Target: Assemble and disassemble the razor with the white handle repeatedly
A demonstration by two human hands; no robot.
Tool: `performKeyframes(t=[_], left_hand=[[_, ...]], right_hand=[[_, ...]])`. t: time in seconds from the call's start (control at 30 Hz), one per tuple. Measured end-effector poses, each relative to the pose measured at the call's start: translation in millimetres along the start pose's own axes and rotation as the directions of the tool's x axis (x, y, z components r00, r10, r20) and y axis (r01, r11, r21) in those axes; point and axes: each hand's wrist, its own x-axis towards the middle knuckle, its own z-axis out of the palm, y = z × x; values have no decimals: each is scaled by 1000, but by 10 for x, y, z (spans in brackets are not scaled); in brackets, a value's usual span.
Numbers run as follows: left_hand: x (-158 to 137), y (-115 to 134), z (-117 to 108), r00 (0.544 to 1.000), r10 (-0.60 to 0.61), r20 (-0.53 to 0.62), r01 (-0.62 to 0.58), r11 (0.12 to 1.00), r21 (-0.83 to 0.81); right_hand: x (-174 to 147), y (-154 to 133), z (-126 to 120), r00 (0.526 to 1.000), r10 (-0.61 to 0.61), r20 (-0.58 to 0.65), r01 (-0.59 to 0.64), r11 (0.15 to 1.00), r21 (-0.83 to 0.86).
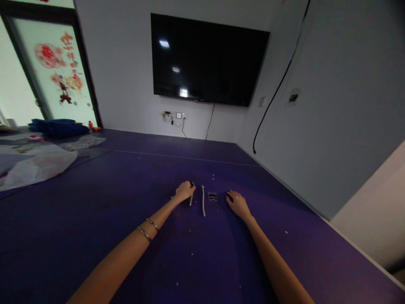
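Observation:
My left hand (pixel 185 191) is closed round a slim, light-coloured stick with a dark end (pixel 191 200). The dark end shows at the fingertips and the pale part points down toward the purple surface; its exact kind is too small to make out. Just right of it lies a thin, slightly curved whitish stick (pixel 203 202) with a small wider end at the far side. Beside that is a small, flat, clear-and-black rectangular piece (pixel 212 196). Farther right, my right hand (pixel 238 204) rests on the purple surface, fingers apart and lightly bent, holding nothing.
The wide purple surface (pixel 164 261) carries scattered white specks. Clear plastic sheeting (pixel 41 166) and a dark blue cloth bundle (pixel 60 127) lie at the far left. A television (pixel 209 59) hangs on the wall, and a black cable (pixel 280 84) dangles at the right.

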Motion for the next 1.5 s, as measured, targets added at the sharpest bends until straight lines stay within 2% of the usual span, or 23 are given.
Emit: performKeyframes(t=[0.1, 0.23, 0.4, 0.5, 0.6, 0.77, 0.97, 1.23, 1.5], left_hand=[[58, -44, -131, 993, -46, 110, 73, 963, -261], [104, -110, -244, 971, -69, 229, 189, 807, -560], [105, -191, -266, 944, -105, 312, 310, 608, -731], [102, -228, -268, 918, -158, 365, 390, 540, -746], [105, -261, -278, 885, -193, 425, 460, 512, -725], [118, -330, -270, 833, -212, 511, 540, 508, -671], [127, -381, -189, 794, -236, 560, 592, 509, -625], [69, -310, -134, 762, -261, 592, 634, 485, -602], [53, -329, -138, 751, -244, 614, 643, 478, -598]], right_hand=[[5, -5, -7, 1000, 0, 13, 0, 1000, -4], [9, -10, -6, 1000, 4, 21, -4, 1000, -16], [10, 1, 5, 1000, 9, 22, -9, 1000, -23], [12, 4, 8, 1000, 11, 24, -10, 1000, -26], [12, 0, 6, 1000, 12, 24, -12, 1000, -26], [4, -9, -4, 1000, 11, 16, -11, 1000, -23], [3, -4, -4, 1000, 0, 13, 0, 1000, -23], [11, 8, 17, 1000, -6, 5, 6, 1000, -28], [11, 2, 17, 1000, 0, 2, 0, 1000, -27]])
